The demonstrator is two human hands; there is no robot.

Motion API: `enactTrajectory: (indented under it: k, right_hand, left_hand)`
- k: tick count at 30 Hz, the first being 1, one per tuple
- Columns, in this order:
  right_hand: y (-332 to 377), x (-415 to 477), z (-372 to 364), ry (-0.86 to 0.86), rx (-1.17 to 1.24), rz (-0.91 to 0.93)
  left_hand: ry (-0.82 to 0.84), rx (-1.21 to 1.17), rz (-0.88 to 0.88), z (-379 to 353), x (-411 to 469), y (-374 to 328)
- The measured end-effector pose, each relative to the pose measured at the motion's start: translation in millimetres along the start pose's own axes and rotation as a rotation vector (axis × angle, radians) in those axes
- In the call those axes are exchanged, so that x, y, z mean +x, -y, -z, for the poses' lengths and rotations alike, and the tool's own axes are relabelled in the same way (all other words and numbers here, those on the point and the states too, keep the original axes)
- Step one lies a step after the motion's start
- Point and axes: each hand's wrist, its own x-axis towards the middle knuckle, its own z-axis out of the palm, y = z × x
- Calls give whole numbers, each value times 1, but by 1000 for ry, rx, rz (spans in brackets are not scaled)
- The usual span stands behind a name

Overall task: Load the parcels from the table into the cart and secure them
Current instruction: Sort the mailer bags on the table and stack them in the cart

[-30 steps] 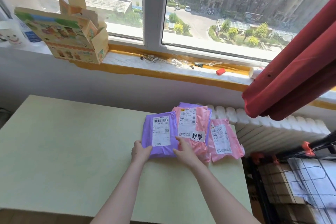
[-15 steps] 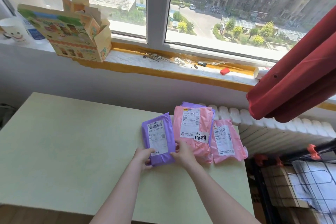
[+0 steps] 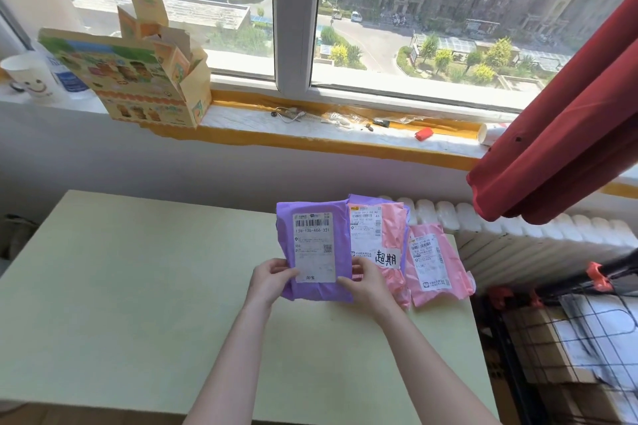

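purple parcel [image 3: 312, 248]: soft poly mailer, likely light, floppy, slick; raised over table [image 3: 138, 286], overlapping pink parcels [image 3: 390, 224]
left hand [image 3: 272, 281]: pinching lower left edge
right hand [image 3: 367, 283]: pinching lower right edge
best hold: both bottom corners, against sagging
cart [image 3: 587, 331]: right of table

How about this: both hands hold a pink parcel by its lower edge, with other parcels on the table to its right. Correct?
Not quite. The head view shows the left hand and right hand holding a purple parcel, not a pink one, by its lower edge. Other parcels lie on the table to its right.
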Motion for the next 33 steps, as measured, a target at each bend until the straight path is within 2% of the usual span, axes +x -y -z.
enactTrajectory:
  k: [10, 16, 20, 27, 33]
  right_hand:
    - [23, -38, 39, -161, 255, 80]
    - [32, -70, 64, -290, 410, 89]
    - [31, -90, 82, -343, 426, 78]
    - [7, -113, 111, -542, 556, 0]
    - [-17, -146, 136, -618, 586, -6]
  left_hand:
    - [170, -44, -208, -5, -13, -35]
    - [304, -83, -233, -22, -30, -54]
    - [383, -106, -255, -37, -43, -63]
    - [484, -68, -264, -79, -58, -70]
    - [559, -23, -219, -123, -79, -58]
